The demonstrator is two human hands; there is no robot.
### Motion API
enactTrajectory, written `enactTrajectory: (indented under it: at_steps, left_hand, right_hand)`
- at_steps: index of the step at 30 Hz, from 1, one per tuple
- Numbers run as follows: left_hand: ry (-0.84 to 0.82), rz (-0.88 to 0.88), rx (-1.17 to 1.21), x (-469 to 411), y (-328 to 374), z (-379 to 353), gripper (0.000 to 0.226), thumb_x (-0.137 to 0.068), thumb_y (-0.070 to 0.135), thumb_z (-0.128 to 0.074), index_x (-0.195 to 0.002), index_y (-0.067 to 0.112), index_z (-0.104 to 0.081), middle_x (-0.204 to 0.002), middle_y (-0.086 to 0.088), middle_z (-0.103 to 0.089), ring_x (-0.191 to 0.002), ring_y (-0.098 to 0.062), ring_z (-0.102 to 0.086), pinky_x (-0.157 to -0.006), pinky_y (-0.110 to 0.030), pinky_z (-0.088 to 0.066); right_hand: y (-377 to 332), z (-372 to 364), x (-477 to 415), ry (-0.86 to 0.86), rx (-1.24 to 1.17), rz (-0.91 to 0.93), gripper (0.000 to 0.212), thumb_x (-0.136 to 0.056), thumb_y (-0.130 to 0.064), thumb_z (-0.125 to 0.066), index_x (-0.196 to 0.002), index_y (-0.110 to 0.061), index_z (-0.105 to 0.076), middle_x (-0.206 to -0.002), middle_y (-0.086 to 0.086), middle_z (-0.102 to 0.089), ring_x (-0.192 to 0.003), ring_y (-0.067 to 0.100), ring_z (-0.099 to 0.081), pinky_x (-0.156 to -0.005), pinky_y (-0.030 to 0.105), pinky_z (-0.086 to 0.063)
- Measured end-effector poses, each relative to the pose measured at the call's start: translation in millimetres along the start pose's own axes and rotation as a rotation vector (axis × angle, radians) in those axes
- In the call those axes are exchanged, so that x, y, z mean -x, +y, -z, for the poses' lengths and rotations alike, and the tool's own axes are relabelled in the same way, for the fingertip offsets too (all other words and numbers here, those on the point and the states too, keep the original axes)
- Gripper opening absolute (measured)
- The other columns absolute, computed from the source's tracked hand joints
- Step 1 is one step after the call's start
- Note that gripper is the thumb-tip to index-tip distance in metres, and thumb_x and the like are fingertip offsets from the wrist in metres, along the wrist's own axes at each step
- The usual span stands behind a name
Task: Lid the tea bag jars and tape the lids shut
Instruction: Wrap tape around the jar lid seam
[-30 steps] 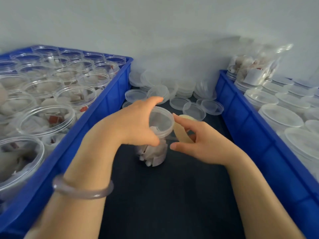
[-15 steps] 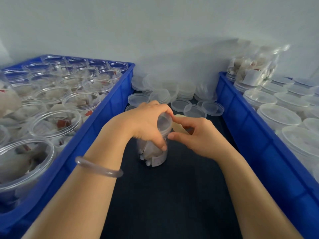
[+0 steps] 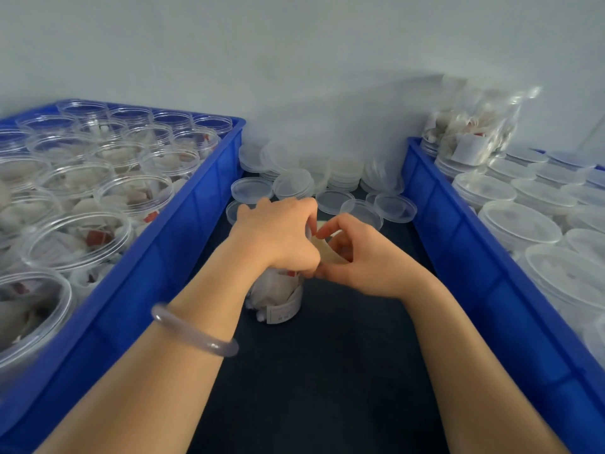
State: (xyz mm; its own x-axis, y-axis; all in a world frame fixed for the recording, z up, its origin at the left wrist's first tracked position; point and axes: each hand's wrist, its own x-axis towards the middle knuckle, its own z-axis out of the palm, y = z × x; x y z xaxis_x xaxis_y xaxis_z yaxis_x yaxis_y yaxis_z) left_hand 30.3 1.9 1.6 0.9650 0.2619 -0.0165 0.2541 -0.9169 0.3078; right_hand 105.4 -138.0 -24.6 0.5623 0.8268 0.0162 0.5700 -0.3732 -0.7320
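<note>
Your left hand (image 3: 278,237) has closed down over the top of the jar (image 3: 278,301) since half a second ago, and your right hand (image 3: 366,260) has drawn in until the two meet at the jar's three o'clock side. Left fingers curl over the rim and grip the jar, so its top is hidden under your palm. Only the lower wall shows, packed with white tea bags and a paper label. Right thumb and fingers are bent round the beige tape roll (image 3: 327,253), pinching it close against the jar's upper edge (whether any tape is already stuck down cannot be told). The jar stands upright on the dark table (image 3: 327,388), in the lane between two blue crates. At nine o'clock, the left crate (image 3: 157,257) is full of open jars (image 3: 78,237) of tea bags; at three o'clock, the right crate (image 3: 458,244) holds lidded jars (image 3: 520,221). At twelve o'clock, loose lids (image 3: 332,200) lie singly and in stacks against the wall, just beyond your hands. At two o'clock, a clear bag (image 3: 474,132) of tea bags rests on the far lidded jars. A translucent bangle (image 3: 196,335) circles your left wrist.
</note>
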Motion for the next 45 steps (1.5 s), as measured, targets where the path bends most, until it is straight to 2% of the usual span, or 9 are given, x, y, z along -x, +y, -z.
enactTrajectory:
  at_steps: [4,12,17,22,27,31,37,40,45]
  left_hand:
    - [0.045,0.009,0.068,-1.9,-1.7,-0.4,0.031,-0.063,0.022,-0.070,-0.081,0.030,-0.046,-0.081,0.013,-0.051,-0.086,-0.018,-0.045,-0.076,-0.036,-0.026]
    - [0.242,0.129,0.100,-19.8,8.8,-8.7,0.005,-0.071,0.025,-0.053,-0.076,0.026,-0.051,-0.088,0.005,-0.060,-0.095,-0.026,-0.049,-0.076,-0.041,-0.025]
    - [0.161,0.194,0.090,-32.8,-4.7,4.5,0.027,-0.063,0.025,-0.073,-0.073,0.026,-0.048,-0.095,0.003,-0.060,-0.104,-0.027,-0.049,-0.089,-0.045,-0.034]
    - [0.014,0.038,0.014,-34.6,-8.9,5.8,0.050,-0.066,0.050,-0.078,-0.108,0.037,-0.054,-0.109,0.014,-0.055,-0.120,-0.022,-0.046,-0.100,-0.048,-0.034]
    - [0.755,-0.046,0.733,-17.9,-33.2,-3.6,0.027,-0.085,0.052,-0.055,-0.105,0.034,-0.062,-0.110,0.024,-0.060,-0.104,0.010,-0.050,-0.089,-0.011,-0.038]
    - [0.672,0.126,1.151,-6.0,-63.6,-49.2,0.027,-0.098,0.047,-0.039,-0.102,0.031,-0.060,-0.105,0.010,-0.064,-0.103,-0.004,-0.059,-0.095,-0.030,-0.046]
    - [0.536,0.047,1.428,-4.6,-59.7,-83.6,0.074,-0.077,0.069,-0.031,-0.122,0.018,-0.057,-0.122,-0.001,-0.063,-0.117,-0.014,-0.058,-0.096,-0.026,-0.048]
    - [0.540,0.042,1.381,-5.7,-59.6,-87.1,0.080,-0.080,0.069,-0.024,-0.131,0.014,-0.054,-0.121,0.002,-0.064,-0.112,-0.007,-0.059,-0.085,-0.013,-0.049]
    - [0.541,0.081,1.350,-10.8,-62.1,-88.7,0.091,-0.077,0.074,-0.019,-0.134,0.011,-0.051,-0.125,-0.008,-0.063,-0.119,-0.017,-0.056,-0.106,-0.041,-0.042]
  right_hand:
    - [-12.4,-11.0,-10.9,0.032,0.181,-0.097,0.045,-0.079,-0.026,-0.070,-0.108,-0.021,-0.036,-0.088,-0.002,-0.058,-0.074,0.016,-0.060,-0.066,0.038,-0.053]
    - [-32.5,-32.0,15.7,0.270,0.523,-0.158,0.018,-0.093,-0.014,-0.044,-0.106,-0.010,-0.033,-0.078,0.003,-0.046,-0.065,0.022,-0.048,-0.053,0.030,-0.038]
    - [-19.3,-55.0,35.9,0.218,0.530,-0.093,0.033,-0.086,-0.019,-0.050,-0.113,-0.019,-0.032,-0.064,-0.006,-0.043,-0.053,0.012,-0.046,-0.041,0.025,-0.029]
    - [24.8,-50.5,0.0,0.172,0.573,-0.264,0.062,-0.092,-0.052,-0.053,-0.133,-0.011,-0.030,-0.099,0.007,-0.065,-0.089,0.025,-0.063,-0.070,0.036,-0.046]
    - [43.1,-66.0,-8.3,0.290,0.762,-0.105,0.047,-0.091,-0.060,-0.044,-0.104,-0.016,-0.049,-0.100,0.004,-0.066,-0.096,0.024,-0.053,-0.081,0.035,-0.039]
    - [47.8,-63.0,-10.6,0.227,0.587,-0.114,0.059,-0.082,-0.064,-0.057,-0.117,-0.017,-0.054,-0.116,0.002,-0.050,-0.108,0.019,-0.046,-0.092,0.032,-0.042]
    - [19.2,-41.3,-26.5,0.463,-0.577,0.157,0.046,-0.061,-0.020,-0.081,-0.102,-0.017,-0.062,-0.110,0.002,-0.065,-0.103,0.019,-0.065,-0.086,0.028,-0.054]
    - [13.0,-39.7,-33.5,0.450,-0.738,0.233,0.029,-0.068,0.008,-0.075,-0.093,-0.001,-0.063,-0.102,0.008,-0.069,-0.089,0.013,-0.071,-0.076,0.023,-0.055]
    - [21.1,-44.2,-31.2,0.493,-0.702,0.285,0.024,-0.076,0.016,-0.065,-0.099,0.008,-0.066,-0.109,0.009,-0.068,-0.097,0.011,-0.069,-0.083,0.021,-0.053]
